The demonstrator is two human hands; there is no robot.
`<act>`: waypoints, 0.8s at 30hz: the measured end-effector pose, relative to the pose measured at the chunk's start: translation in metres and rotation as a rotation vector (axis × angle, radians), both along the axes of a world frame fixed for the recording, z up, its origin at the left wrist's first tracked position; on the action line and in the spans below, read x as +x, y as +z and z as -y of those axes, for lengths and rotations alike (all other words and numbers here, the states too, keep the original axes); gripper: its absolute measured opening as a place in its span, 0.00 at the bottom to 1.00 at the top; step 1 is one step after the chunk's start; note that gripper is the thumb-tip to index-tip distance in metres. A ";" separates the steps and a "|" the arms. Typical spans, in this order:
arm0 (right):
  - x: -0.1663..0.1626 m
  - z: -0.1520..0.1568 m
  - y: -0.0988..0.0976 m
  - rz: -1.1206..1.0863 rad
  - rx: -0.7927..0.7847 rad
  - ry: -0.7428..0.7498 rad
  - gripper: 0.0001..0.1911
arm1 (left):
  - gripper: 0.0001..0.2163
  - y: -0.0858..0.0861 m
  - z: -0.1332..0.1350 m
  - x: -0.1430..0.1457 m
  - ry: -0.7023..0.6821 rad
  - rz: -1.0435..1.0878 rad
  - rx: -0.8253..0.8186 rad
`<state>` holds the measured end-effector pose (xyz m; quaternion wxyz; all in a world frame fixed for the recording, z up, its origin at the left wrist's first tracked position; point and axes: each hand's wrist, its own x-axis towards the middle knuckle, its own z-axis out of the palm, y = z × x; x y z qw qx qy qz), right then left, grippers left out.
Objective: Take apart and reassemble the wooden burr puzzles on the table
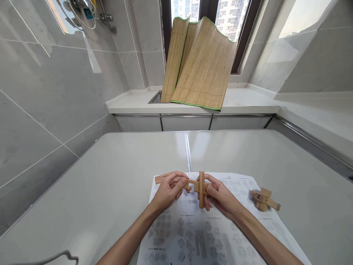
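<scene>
Pinching left hand (171, 188) clamped on notched wooden bar (192, 182), right hand (220, 192) clamped on crossed sticks (202, 189), printed paper (172, 235) beneath.

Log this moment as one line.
left hand: notched wooden piece | right hand: crossed wooden pieces | joined wooden blocks: at right edge of printed sheet

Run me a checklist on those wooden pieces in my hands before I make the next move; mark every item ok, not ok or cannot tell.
1. Left hand gripping the notched tan wooden piece: ok.
2. Right hand gripping the tan wooden assembly with an upright bar: ok.
3. Notched piece fully seated in the assembly: cannot tell; the join is too small to read.
4. White paper sheet with printed diagrams fully visible: not ok; hands and forearms cover parts.
5. Crossed brown wooden block cluster clear of the right hand: ok; it sits apart at the sheet's right edge.
</scene>
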<state>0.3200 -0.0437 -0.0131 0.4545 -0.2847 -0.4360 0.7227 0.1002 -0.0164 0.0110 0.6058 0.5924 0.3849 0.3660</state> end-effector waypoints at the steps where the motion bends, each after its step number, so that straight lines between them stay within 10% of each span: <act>1: 0.000 0.000 0.000 -0.012 -0.007 0.015 0.30 | 0.18 0.000 0.000 0.001 -0.001 0.002 0.001; 24: 0.010 0.001 0.002 -0.044 -0.050 0.055 0.19 | 0.19 0.000 -0.002 0.002 0.064 0.011 -0.001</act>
